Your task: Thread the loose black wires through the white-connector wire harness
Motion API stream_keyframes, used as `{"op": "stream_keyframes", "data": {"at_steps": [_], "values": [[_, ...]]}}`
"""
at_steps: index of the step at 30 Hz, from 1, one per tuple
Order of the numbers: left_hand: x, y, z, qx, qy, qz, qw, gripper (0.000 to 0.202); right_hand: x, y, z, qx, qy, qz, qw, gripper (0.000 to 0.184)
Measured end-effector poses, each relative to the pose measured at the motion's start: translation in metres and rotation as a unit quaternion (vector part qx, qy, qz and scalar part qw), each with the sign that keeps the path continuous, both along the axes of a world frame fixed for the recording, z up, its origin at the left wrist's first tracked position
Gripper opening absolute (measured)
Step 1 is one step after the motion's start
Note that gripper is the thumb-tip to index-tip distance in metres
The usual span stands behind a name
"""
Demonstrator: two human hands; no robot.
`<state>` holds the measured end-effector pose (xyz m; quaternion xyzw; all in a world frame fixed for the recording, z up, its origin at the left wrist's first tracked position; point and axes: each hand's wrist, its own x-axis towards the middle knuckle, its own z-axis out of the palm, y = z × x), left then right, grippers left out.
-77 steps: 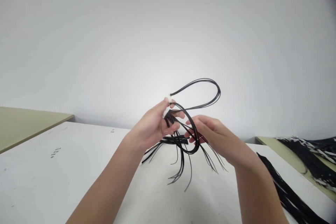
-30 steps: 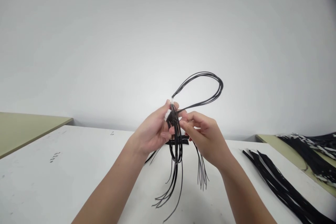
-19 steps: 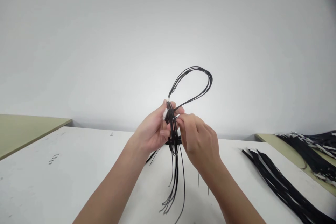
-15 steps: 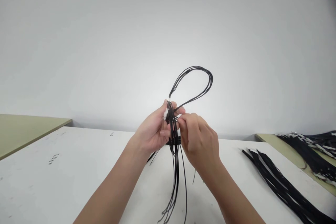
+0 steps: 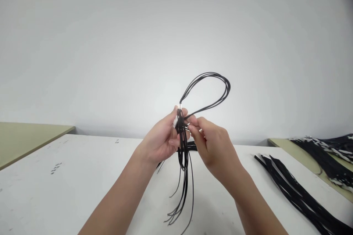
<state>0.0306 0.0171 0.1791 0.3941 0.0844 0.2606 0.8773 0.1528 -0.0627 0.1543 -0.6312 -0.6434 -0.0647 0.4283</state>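
Observation:
A bundle of thin black wires (image 5: 182,143) is held up in front of me, with a wide loop arching to the upper right and loose ends hanging down. My left hand (image 5: 165,136) is closed around the bundle's middle. A white connector (image 5: 175,120) shows by its fingers, and a small white piece (image 5: 180,106) sits at the foot of the loop. My right hand (image 5: 215,139) pinches the bundle from the right side with thumb and forefinger, where the loop's lower strands come in. The exact strands between those fingertips are partly hidden.
More black wires (image 5: 191,146) lie on the white table (image 5: 96,187) behind my hands. At right lies a thick black wire bundle (image 5: 298,194); further black wires with white ends (image 5: 325,154) rest on a greenish board (image 5: 311,169). Another greenish board (image 5: 30,136) is at left.
The wire loop has shifted slightly right and down. My right hand has moved a little to the right, still pinching. My left hand keeps its hold.

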Motion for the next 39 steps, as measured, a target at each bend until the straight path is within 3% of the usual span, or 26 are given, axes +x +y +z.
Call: {"op": "stream_keyframes", "data": {"at_steps": [6, 10, 14, 19, 24, 28, 35, 39], "values": [[0.001, 0.002, 0.000, -0.039, 0.018, 0.024, 0.999, 0.026, -0.007, 0.005, -0.006, 0.003, -0.052, -0.038, 0.998, 0.024], [0.002, 0.001, 0.003, -0.053, 0.028, 0.050, 0.997, 0.025, -0.008, 0.005, -0.007, 0.043, -0.074, -0.069, 0.994, 0.022], [0.002, -0.002, 0.006, -0.038, 0.028, 0.054, 0.997, 0.023, -0.006, 0.004, -0.004, 0.041, 0.012, -0.013, 0.999, 0.024], [0.001, -0.003, 0.007, -0.027, 0.035, 0.028, 0.999, 0.024, 0.004, 0.000, -0.001, -0.013, 0.138, 0.074, 0.988, 0.028], [0.001, -0.003, 0.009, -0.029, 0.057, 0.047, 0.997, 0.022, 0.019, -0.008, 0.005, -0.083, 0.101, 0.130, 0.983, 0.027], [0.000, -0.001, 0.009, -0.024, 0.077, 0.054, 0.995, 0.018, 0.024, -0.016, 0.011, -0.094, 0.043, 0.091, 0.990, 0.025], [0.001, 0.003, 0.005, 0.037, 0.096, 0.129, 0.986, 0.013, 0.016, -0.012, 0.005, 0.063, -0.065, -0.031, 0.995, 0.022], [0.003, 0.004, 0.004, 0.047, 0.101, 0.134, 0.985, 0.012, 0.016, -0.011, 0.004, 0.052, -0.028, -0.018, 0.998, 0.021]]}}
